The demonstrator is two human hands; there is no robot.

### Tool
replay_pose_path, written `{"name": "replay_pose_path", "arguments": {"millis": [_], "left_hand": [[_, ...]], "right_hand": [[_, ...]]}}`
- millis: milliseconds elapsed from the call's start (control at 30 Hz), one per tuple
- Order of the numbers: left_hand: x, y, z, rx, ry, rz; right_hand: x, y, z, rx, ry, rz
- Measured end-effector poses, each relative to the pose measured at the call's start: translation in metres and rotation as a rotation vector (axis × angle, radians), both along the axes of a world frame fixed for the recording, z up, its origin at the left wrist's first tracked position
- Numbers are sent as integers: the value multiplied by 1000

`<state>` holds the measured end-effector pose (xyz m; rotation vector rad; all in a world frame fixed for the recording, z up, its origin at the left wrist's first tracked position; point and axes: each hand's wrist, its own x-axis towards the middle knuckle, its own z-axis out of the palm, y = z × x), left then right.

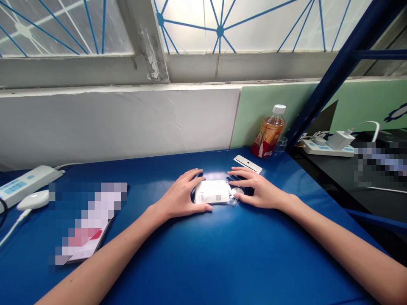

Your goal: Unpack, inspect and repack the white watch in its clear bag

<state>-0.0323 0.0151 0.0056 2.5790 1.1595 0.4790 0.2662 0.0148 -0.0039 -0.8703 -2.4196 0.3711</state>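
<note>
A small white packet (pixel 212 192) with a printed label and a square code lies on the blue tabletop. Clear plastic and a small round piece (pixel 237 193) show at its right end. My left hand (pixel 182 195) is curved around the packet's left end, index finger at the far edge and thumb along the near edge. A dark bit shows between palm and packet. On the other side, my right hand (pixel 259 189) has its fingers spread, with index and thumb tips by the clear plastic. Behind those fingers lies a flat white strip (pixel 248 164) with a dark slot.
A drink bottle (pixel 269 132) with a white cap stands at the back right beside a blue metal post (pixel 330 80). To the left lie a power strip (pixel 27 184), a white charger (pixel 34 200) and a partly blurred flat item (pixel 85 250). A wall borders the back.
</note>
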Motion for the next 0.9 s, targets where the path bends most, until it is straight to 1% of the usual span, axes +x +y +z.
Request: {"name": "replay_pose_path", "arguments": {"millis": [67, 233, 367, 467, 600, 767, 900], "left_hand": [[1, 0, 0, 4, -5, 9], [4, -2, 1, 16, -48, 7], [4, -3, 0, 36, -37, 14], [4, -4, -1, 50, -24, 15], [4, -4, 2, 38, -4, 6], [5, -5, 13, -8, 64, 9], [1, -10, 15, -37, 114, 11]], "right_hand": [[-3, -2, 0, -35, -5, -3], [-12, -3, -5, -101, 68, -79], [-14, -2, -9, -98, 123, -100], [-9, 1, -5, -52, 124, -46], [7, 9, 4, -8, 91, 13], [23, 16, 12, -110, 55, 12], [20, 10, 14, -141, 34, -24]]}}
